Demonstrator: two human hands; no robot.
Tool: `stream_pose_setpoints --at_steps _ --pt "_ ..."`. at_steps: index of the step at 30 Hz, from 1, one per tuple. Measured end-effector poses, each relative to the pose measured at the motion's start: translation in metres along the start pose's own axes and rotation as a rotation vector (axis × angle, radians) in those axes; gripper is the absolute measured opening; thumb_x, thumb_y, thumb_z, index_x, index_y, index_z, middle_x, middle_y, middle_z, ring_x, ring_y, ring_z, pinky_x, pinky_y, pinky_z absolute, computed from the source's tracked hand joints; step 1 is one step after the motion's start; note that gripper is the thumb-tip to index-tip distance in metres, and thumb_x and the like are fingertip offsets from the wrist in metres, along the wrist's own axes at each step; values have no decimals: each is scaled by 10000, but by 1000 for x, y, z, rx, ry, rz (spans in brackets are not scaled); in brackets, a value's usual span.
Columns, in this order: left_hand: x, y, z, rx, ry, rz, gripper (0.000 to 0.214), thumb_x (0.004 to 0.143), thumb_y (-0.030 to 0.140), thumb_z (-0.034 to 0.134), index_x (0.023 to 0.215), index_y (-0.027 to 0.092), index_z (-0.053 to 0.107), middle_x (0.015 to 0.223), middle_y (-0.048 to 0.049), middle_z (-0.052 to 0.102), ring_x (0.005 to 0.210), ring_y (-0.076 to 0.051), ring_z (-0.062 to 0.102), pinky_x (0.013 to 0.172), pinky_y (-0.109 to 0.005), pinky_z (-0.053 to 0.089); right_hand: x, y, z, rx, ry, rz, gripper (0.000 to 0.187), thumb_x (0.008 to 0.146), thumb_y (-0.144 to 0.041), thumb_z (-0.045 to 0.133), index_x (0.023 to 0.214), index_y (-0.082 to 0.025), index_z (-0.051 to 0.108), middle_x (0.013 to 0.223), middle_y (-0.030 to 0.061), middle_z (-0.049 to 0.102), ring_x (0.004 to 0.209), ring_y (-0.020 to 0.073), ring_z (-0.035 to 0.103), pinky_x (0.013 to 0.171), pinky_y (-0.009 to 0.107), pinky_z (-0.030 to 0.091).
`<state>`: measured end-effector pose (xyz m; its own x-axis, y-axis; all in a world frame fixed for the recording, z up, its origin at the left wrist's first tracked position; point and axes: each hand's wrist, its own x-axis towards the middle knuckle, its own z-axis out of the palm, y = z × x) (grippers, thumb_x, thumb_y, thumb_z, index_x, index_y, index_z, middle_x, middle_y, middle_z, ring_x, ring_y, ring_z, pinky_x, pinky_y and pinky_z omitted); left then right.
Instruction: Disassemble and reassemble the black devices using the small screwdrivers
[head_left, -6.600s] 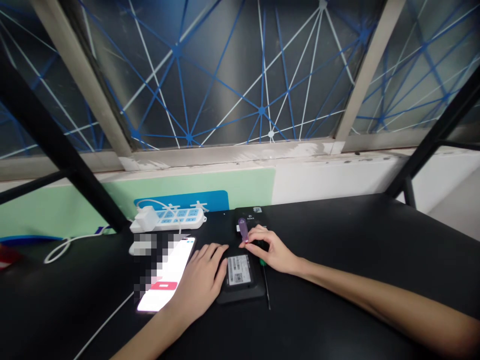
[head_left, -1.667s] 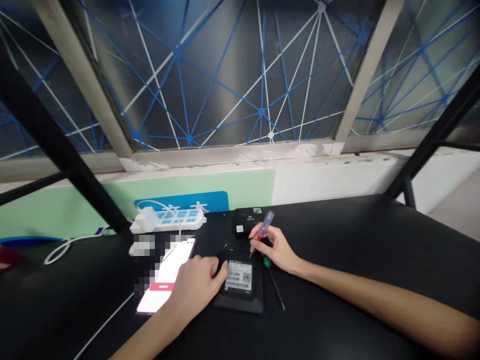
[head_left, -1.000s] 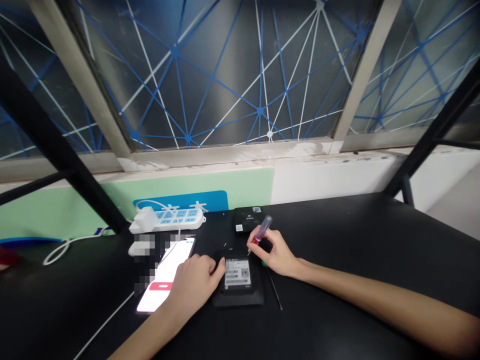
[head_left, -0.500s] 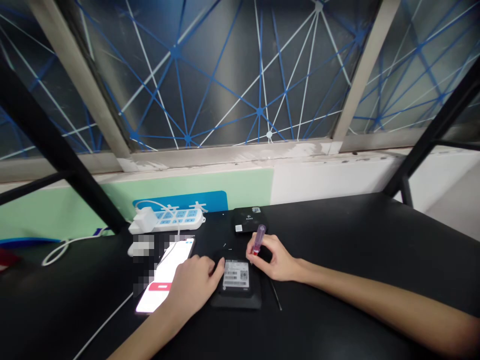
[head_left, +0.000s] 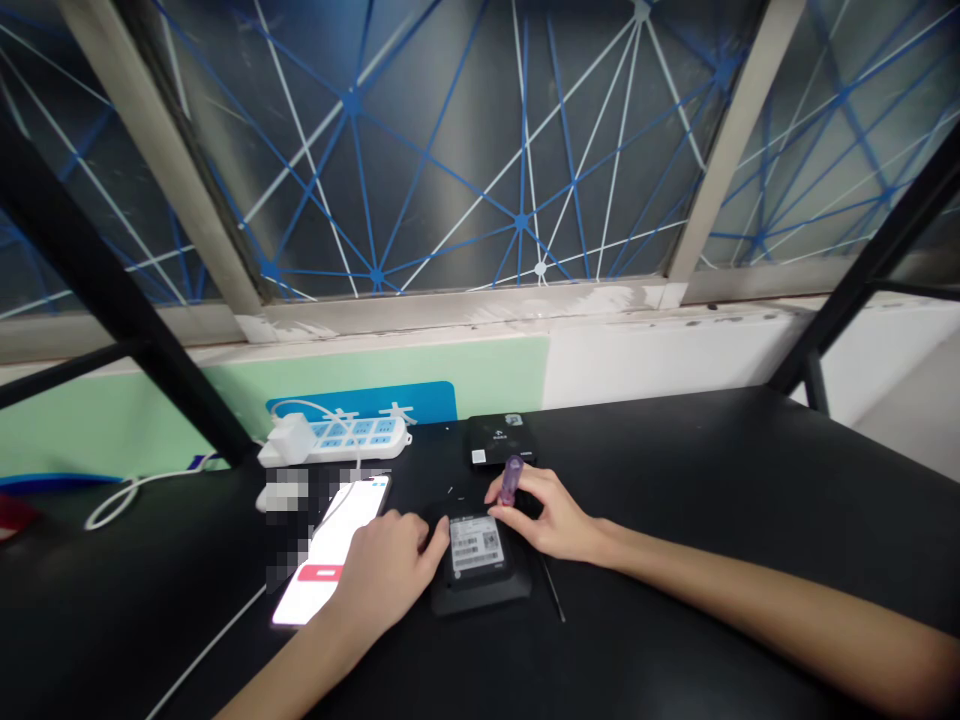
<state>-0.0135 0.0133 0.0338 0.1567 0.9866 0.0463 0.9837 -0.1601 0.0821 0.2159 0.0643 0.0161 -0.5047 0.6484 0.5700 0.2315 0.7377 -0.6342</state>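
Note:
A black electronic box (head_left: 480, 585) lies on the table with a white label of barcodes and a QR code facing up. My left hand (head_left: 394, 560) is at its left side, fingers curled and thumb pressed to the edge; the fingertips are partly hidden. A screwdriver (head_left: 511, 480) with a translucent purple handle stands nearly upright in my right hand (head_left: 551, 510), pinched between thumb and fingers over the box's far right corner. Its tip is hidden from view. Just right of the box lies a thin dark metal rod (head_left: 553, 590).
Behind my hands sits another flat black box (head_left: 499, 440). Tiny metal bits, perhaps screws (head_left: 451, 490), lie beyond the labelled box. At left are a lit phone (head_left: 326, 550), a white power strip (head_left: 364, 437) and white cables (head_left: 210, 650). A window rises behind the table.
The labelled box has turned slightly anticlockwise, its near edge shifting right. My right hand and the screwdriver have moved a little left, and the handle leans less. My left hand is almost unmoved.

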Motion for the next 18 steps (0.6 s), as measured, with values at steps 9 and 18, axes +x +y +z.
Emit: stream_pose_setpoints --at_steps 9,18 --pt "0 0 1 -8 -12 17 596 1002 466 300 567 196 605 642 -69 668 661 -237 626 565 -308 278 2 3 0 57 15 63 170 849 -298 691 976 -188 718 798 43 668 687 169 603 680 302 507" --pt "0 1 -1 8 -43 3 612 1009 471 274 593 193 627 675 -77 679 684 -239 638 580 -311 293 1 6 3 112 39 73 142 810 -317 739 822 -183 694 881 65 721 782 192 662 762 331 530"
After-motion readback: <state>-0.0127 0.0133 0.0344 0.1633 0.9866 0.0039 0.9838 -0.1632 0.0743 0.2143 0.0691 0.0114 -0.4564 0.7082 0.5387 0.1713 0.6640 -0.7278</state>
